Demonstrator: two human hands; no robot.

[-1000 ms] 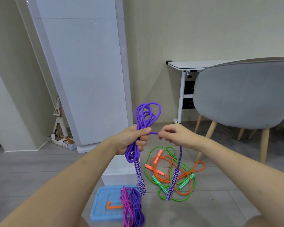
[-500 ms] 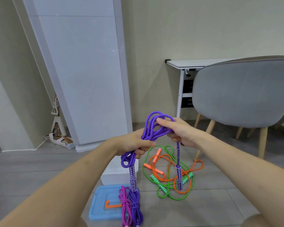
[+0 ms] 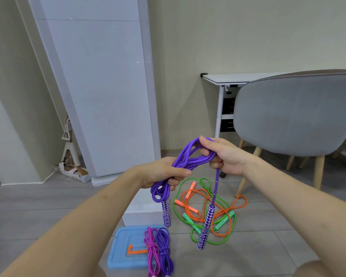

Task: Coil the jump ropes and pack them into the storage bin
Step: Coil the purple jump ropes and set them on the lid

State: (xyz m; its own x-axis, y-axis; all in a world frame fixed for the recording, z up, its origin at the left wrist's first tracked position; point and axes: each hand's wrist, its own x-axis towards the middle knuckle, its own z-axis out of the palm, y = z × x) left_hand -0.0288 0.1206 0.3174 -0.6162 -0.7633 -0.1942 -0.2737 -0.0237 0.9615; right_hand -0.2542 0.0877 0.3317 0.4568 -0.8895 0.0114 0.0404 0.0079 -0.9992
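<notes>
Left hand fingers curled tight round purple jump rope coils; right hand pinches top loop, at 2 o'clock from left.

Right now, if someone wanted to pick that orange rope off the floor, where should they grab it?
Probably by an orange handle: it is stiff and straight, unlike the slack cord. Come from above, fingers across its width. The orange rope is tangled with the green rope, so expect some drag.
</notes>
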